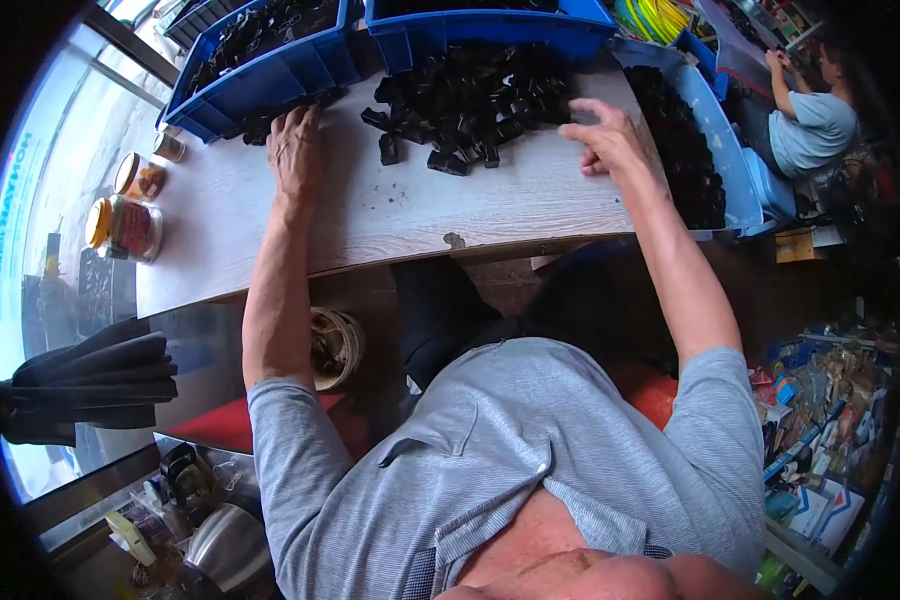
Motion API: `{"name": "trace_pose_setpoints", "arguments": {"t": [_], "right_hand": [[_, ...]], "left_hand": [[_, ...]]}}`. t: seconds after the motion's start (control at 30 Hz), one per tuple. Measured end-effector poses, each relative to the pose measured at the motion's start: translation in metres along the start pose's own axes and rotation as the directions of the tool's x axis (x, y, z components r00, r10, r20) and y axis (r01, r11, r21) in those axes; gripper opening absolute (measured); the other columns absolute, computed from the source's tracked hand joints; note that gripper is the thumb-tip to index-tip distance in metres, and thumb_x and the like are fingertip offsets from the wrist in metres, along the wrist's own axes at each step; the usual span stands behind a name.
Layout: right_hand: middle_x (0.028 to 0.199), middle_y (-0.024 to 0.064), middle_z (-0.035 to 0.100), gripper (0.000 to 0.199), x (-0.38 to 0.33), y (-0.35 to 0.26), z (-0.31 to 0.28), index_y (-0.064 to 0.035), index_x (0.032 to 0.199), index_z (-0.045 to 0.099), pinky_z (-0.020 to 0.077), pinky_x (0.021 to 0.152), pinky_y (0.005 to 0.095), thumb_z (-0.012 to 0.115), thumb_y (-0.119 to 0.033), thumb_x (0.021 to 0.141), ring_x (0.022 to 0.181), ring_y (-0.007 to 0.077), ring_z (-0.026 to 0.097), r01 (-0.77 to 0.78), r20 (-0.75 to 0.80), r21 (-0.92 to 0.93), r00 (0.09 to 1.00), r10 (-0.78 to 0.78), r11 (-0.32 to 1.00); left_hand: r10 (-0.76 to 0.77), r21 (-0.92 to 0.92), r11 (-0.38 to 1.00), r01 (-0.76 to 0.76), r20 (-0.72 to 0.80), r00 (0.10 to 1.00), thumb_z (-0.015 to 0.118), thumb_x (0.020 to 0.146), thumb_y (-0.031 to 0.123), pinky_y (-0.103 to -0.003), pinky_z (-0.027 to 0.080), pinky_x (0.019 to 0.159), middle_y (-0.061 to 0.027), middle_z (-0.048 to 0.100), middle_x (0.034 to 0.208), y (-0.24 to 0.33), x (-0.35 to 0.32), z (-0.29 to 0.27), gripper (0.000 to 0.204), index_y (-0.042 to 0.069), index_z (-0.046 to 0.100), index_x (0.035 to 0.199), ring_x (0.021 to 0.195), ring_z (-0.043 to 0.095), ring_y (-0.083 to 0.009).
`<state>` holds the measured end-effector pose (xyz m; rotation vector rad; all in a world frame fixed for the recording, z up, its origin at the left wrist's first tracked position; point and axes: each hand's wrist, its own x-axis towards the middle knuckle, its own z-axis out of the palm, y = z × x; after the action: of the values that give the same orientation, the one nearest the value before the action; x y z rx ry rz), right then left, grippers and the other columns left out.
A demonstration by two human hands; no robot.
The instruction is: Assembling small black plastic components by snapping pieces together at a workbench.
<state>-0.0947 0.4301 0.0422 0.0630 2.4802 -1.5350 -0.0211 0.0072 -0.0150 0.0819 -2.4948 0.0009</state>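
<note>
Flanking glossy black pieces (angular, jumbled): bare fingers.

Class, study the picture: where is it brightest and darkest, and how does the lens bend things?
Head view: brightest at the window on the left, partly washed out; head view: deep shade under the table, and black parts merging, with small glints; head view: table's front edge curves, corners black.

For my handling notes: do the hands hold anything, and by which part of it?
The right hand holds nothing visible. The left hand is at black parts; whether it grips one cannot be told.
</note>
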Motion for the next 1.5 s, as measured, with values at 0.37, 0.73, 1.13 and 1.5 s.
{"name": "trace_pose_setpoints", "arguments": {"t": [0.37, 0.73, 1.13, 1.5], "right_hand": [[0.065, 0.0061, 0.058, 0.037, -0.008, 0.0, 0.002, -0.008, 0.113, 0.071, 0.0486, 0.042, 0.0282, 0.078, -0.033, 0.086, 0.047, 0.012, 0.055, -0.141, 0.02, -0.076, 0.99, 0.143, 0.987], [0.055, 0.0008, 0.049, 0.039, -0.032, 0.003, -0.002, -0.0096, 0.102, 0.07, 0.0478, 0.04, 0.0262, 0.074, -0.045, 0.088, 0.043, 0.011, 0.053, -0.21, 0.072, -0.128, 0.973, 0.22, 0.969], [0.055, 0.001, 0.053, 0.028, -0.054, -0.004, 0.01, -0.0106, 0.101, 0.067, 0.0481, 0.041, 0.0264, 0.073, -0.036, 0.089, 0.041, 0.01, 0.053, -0.178, 0.167, -0.112, 0.966, 0.195, 0.978], [0.06, -0.0013, 0.05, 0.044, -0.05, -0.007, 0.013, -0.0077, 0.122, 0.061, 0.0434, 0.039, 0.0252, 0.076, -0.015, 0.081, 0.045, 0.0086, 0.05, 0.052, 0.184, -0.039, 0.982, -0.044, 0.998]], "left_hand": [[0.01, -0.08, 0.997, -0.01, -0.004, 1.0, 0.056, 0.086, 0.001, -0.044, 0.049, 0.1, -0.0142, 0.066, 0.128, 0.002, -0.002, -0.004, 0.038, 0.007, 0.069, 0.121, 0.116, 0.06, -0.0366], [0.092, -0.059, 0.995, -0.086, 0.121, 0.988, 0.061, 0.085, 0.007, -0.045, 0.052, 0.085, -0.0141, 0.067, 0.103, 0.004, 0.006, -0.016, 0.032, 0.011, 0.069, 0.116, 0.096, 0.062, -0.0358], [-0.122, -0.486, 0.869, 0.094, -0.026, 0.992, 0.066, 0.095, 0.01, -0.037, 0.058, 0.072, -0.0153, 0.075, 0.102, 0.051, -0.03, -0.04, 0.032, 0.007, 0.061, 0.127, 0.089, 0.075, -0.0256], [-0.053, -0.846, 0.528, 0.072, 0.052, 0.997, 0.066, 0.089, -0.006, -0.025, 0.053, 0.063, -0.0087, 0.072, 0.098, 0.189, -0.059, -0.055, 0.03, 0.005, 0.068, 0.117, 0.08, 0.067, -0.0124]]}}
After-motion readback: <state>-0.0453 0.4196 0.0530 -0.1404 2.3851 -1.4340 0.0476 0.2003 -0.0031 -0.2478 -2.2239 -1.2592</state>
